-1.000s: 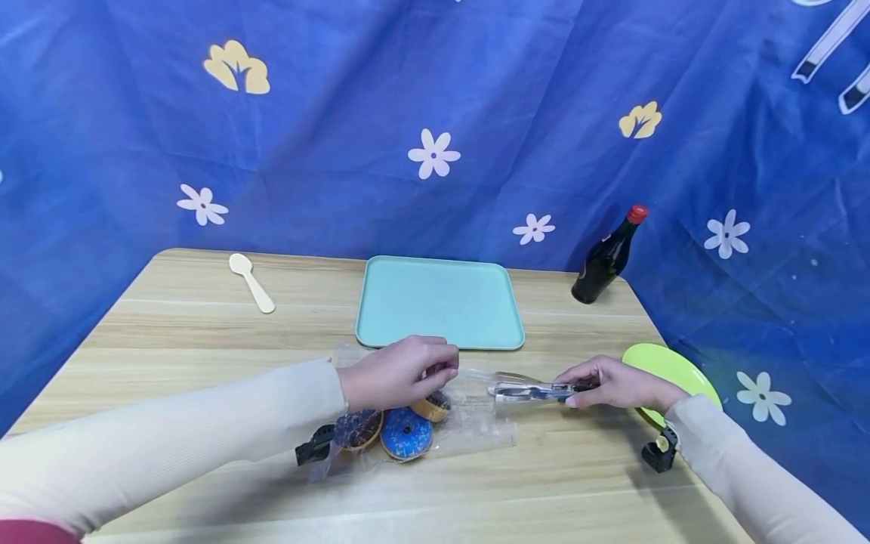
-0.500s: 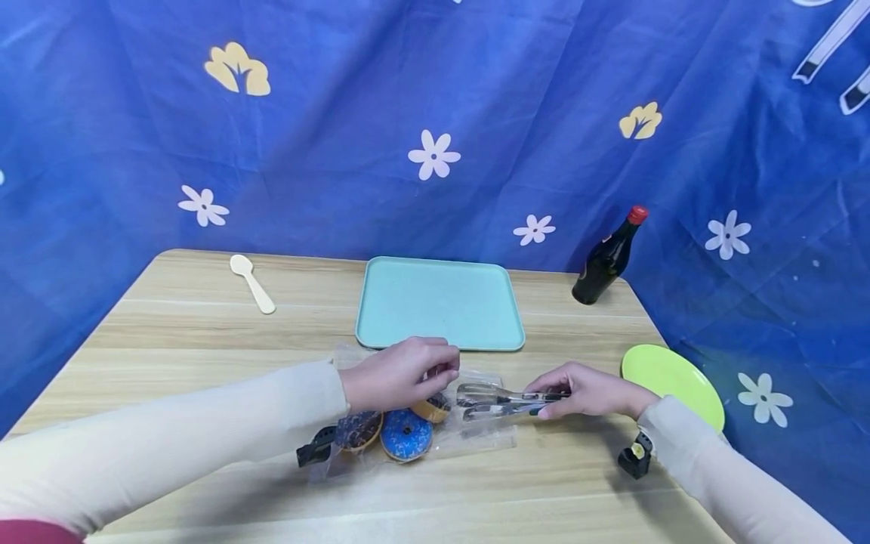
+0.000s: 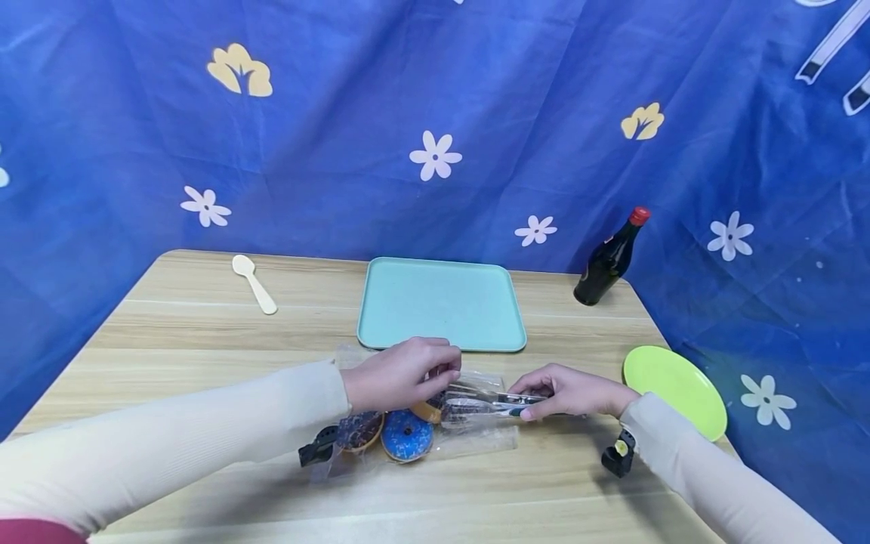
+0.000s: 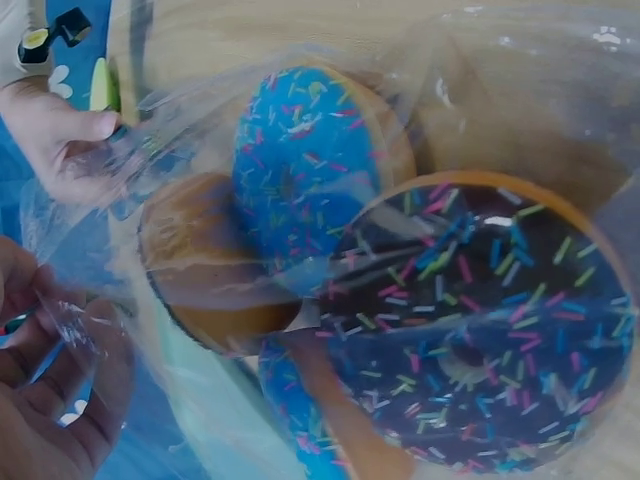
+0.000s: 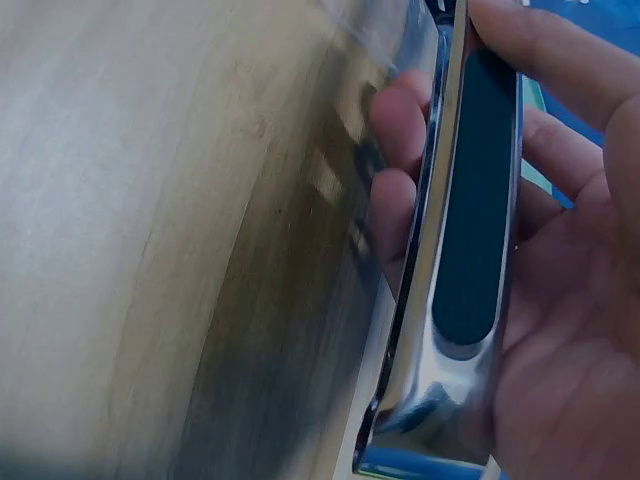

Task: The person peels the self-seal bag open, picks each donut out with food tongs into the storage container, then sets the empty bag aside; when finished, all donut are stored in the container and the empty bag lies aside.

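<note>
We see a blue patterned curtain point(image 3: 326, 136) behind a wooden table point(image 3: 156, 363). A pale blue tray point(image 3: 442, 306) lies near the far edge. On the near side of it, a clear plastic bag point(image 3: 479, 443) lies beneath the left hand point(image 3: 404, 375) and reaches toward the right hand point(image 3: 571, 391). The left fingers pinch the bag's film. We find a green plate point(image 3: 680, 393) just beyond the right hand and a dark bottle point(image 3: 605, 264) standing behind it. The right hand grips metal tongs point(image 5: 478, 200), whose tips point left over the bag; we cannot tell whether they touch anything inside. A white spoon point(image 3: 254, 285) lies well apart, far left. Inside the bag, we make out a dark sprinkled donut point(image 4: 480, 330) beside a blue donut point(image 3: 406, 436), both close to the left hand.
</note>
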The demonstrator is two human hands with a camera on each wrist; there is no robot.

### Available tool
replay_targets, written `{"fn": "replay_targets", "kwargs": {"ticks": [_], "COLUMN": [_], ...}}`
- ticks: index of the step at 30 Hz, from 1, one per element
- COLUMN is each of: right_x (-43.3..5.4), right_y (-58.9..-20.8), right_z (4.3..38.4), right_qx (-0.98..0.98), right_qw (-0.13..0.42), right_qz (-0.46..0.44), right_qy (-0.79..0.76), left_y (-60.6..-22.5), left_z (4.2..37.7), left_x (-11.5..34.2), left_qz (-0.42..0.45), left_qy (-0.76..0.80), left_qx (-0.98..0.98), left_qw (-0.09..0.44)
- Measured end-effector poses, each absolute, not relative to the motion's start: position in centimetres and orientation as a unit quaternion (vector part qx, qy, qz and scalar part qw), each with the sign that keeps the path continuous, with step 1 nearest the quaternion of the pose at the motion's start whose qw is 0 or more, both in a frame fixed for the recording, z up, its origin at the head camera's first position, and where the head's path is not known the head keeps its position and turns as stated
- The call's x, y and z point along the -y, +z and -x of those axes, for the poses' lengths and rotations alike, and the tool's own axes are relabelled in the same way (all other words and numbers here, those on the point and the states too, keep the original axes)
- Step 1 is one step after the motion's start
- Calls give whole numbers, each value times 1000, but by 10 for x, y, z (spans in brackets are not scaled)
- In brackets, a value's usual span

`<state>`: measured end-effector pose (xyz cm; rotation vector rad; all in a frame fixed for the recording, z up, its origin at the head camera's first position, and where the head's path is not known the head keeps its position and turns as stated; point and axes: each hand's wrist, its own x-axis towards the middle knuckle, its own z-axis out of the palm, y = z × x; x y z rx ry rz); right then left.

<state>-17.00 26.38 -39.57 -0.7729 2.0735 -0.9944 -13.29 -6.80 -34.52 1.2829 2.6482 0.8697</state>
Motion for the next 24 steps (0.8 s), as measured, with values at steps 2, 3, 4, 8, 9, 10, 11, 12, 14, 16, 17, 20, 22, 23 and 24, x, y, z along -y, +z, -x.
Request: {"fn": "replay_targets", "kwargs": {"ticks": [2,3,4,8,9,10,11,12,14,16,17,20,22,23,24], "right_x": [-264,-264,-264,-263,-263,-262,-262,-262,-262,-263,-263,-265,-267,-269,-271], "right_y": [-397,-398,-398,-402,-403,-404,-405,-406,-406,-405,-405,-403,-402,-402,-402], "right_z": [170,170,170,169,169,168,168,167,166,165,165,164,163,163,162], "right_qx": [-794,-791,-790,-791,-793,-794,-797,-799,-806,-811,-813,-818,-822,-824,-825], "right_qw": [357,360,360,351,346,341,335,329,315,302,297,287,283,280,279], "right_qz": [295,294,293,290,290,289,288,288,287,290,291,293,290,290,288], "right_qy": [-393,-398,-402,-409,-410,-411,-411,-412,-411,-409,-407,-403,-400,-399,-398], "left_y": [-344,-343,-342,-341,-342,-342,-342,-343,-343,-344,-344,-344,-345,-346,-347], "left_z": [134,135,135,137,137,137,137,137,136,136,136,135,135,135,135], "left_x": [68,68,68,68,68,69,69,69,70,71,71,72,72,72,72], "left_qz": [-418,-417,-417,-417,-417,-418,-418,-419,-419,-419,-418,-417,-416,-416,-417], "left_qy": [279,277,275,271,271,270,270,271,274,276,277,279,283,284,285], "left_qx": [-864,-865,-866,-867,-866,-866,-865,-865,-864,-864,-864,-864,-863,-863,-862], "left_qw": [36,37,38,47,49,51,53,53,52,50,47,39,36,35,35]}}
